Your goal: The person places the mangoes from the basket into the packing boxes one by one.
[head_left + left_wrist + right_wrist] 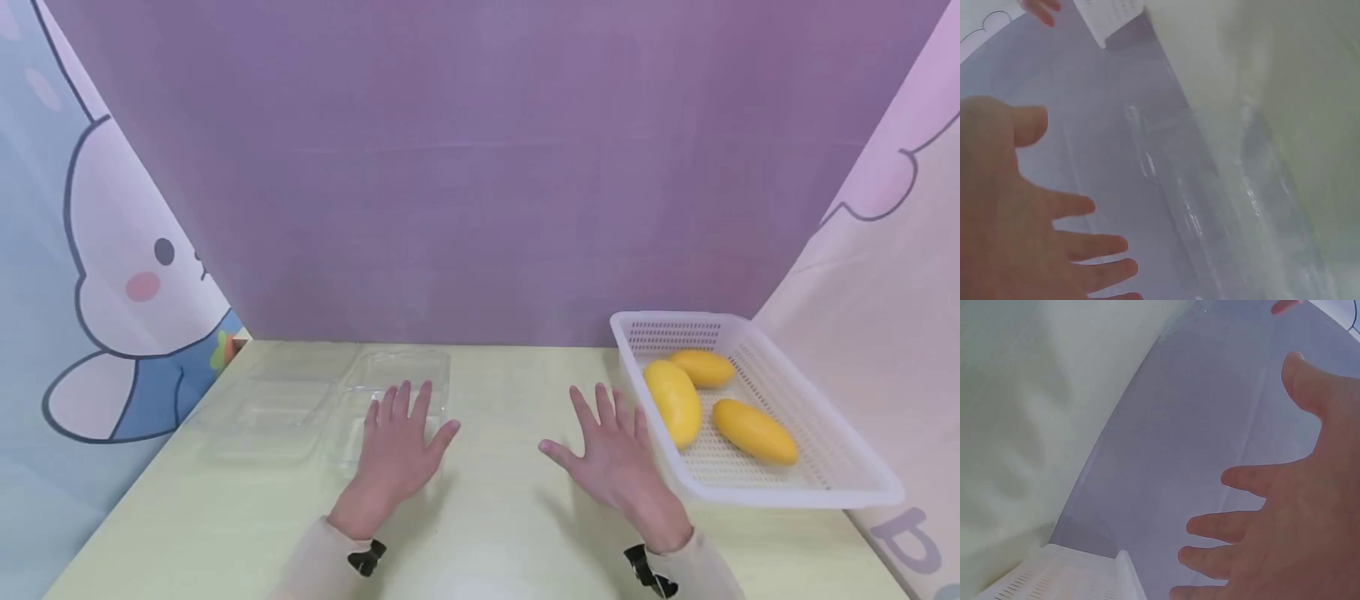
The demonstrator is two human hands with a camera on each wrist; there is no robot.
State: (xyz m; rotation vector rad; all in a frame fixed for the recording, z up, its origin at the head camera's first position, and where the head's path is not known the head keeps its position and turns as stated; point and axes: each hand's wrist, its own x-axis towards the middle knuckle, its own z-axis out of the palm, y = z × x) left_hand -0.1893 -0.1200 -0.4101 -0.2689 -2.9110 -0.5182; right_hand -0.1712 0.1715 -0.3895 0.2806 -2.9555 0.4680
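Observation:
My left hand [399, 454] hovers over the table with straight, spread fingers and holds nothing. In the head view it overlaps a clear plastic clamshell box [397, 367]; a second clear box [273, 404] lies left of that one. The left wrist view shows the clear plastic [1191, 206] beyond the fingertips. Palm down and fingers spread, my right hand [618, 462] is also bare of any object, just left of a white basket [840, 433]. Inside the basket lie three yellow mangoes, one at the left [672, 404], one behind [702, 367] and one at the right [754, 431].
The pale table [495, 500] ends at a purple backdrop [480, 183]. A cartoon-printed curtain [135, 250] hangs at the left, another printed curtain [885, 292] at the right. The basket stands at the table's right edge. Both wrists wear dark straps.

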